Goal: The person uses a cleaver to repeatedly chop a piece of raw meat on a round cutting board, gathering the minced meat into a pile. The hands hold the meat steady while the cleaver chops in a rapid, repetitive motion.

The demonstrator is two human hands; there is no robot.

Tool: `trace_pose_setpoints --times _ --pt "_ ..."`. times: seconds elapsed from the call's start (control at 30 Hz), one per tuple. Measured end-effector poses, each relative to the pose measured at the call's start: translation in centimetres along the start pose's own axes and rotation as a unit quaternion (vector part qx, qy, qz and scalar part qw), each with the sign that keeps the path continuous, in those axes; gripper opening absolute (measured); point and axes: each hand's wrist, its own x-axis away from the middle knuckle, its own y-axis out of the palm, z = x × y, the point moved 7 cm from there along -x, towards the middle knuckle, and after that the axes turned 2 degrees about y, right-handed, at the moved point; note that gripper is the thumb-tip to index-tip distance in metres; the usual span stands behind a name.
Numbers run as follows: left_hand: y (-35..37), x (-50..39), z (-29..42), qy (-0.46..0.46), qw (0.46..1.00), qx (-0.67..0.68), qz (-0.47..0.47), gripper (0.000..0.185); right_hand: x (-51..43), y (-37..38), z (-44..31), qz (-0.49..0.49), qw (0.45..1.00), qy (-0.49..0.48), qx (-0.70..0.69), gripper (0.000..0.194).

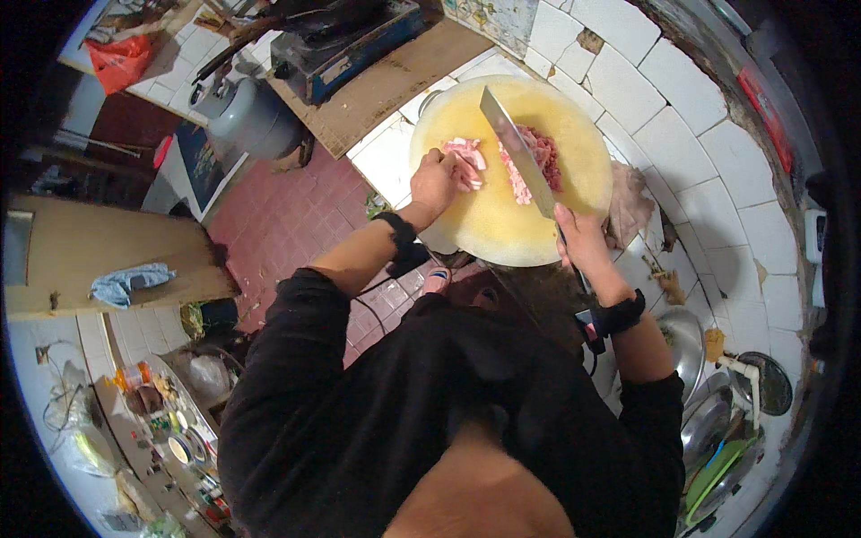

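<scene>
A round, yellowed cutting board [494, 232] lies before me on the white-tiled counter. My right hand [584, 243] grips the handle of a cleaver [512, 144], whose broad blade points away from me across the board. Beneath and beside the blade is a heap of chopped raw meat [546, 151], partly hidden by the steel. My left hand [434, 180] is at the board's left side, its curled fingers on a few slices of raw meat [469, 161] with pale fat. A strip of bare board separates the slices from the heap.
A crumpled cloth [629, 202] sits right of the board. Metal bowls [683, 350] and a green plastic basin [716, 474] stand farther right near a pipe faucet [750, 376]. Beyond my left arm are a gas cylinder [252, 118] and a stove [356, 54]. The tiled wall curves along the right.
</scene>
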Motion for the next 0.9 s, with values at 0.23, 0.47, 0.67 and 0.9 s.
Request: trace_pose_setpoints --times 0.23,0.47,0.67,0.9 --pt "0.2 -3.7 1.6 0.405 0.907 -0.107 -0.045 0.068 0.5 1.5 0.7 0.032 0.999 0.029 -0.001 0.042" --pt "3.1 -4.1 1.1 0.503 0.849 -0.112 -0.119 0.068 0.6 3.6 1.6 0.060 0.995 0.043 -0.063 0.038" --pt "3.3 -4.7 1.1 0.203 0.969 -0.135 -0.038 0.054 -0.1 4.7 1.0 0.094 0.994 -0.038 -0.033 0.039" --pt "2.3 -2.5 -0.4 0.446 0.880 -0.103 -0.127 0.067 -0.7 5.2 1.7 0.040 0.996 0.064 -0.039 0.045"
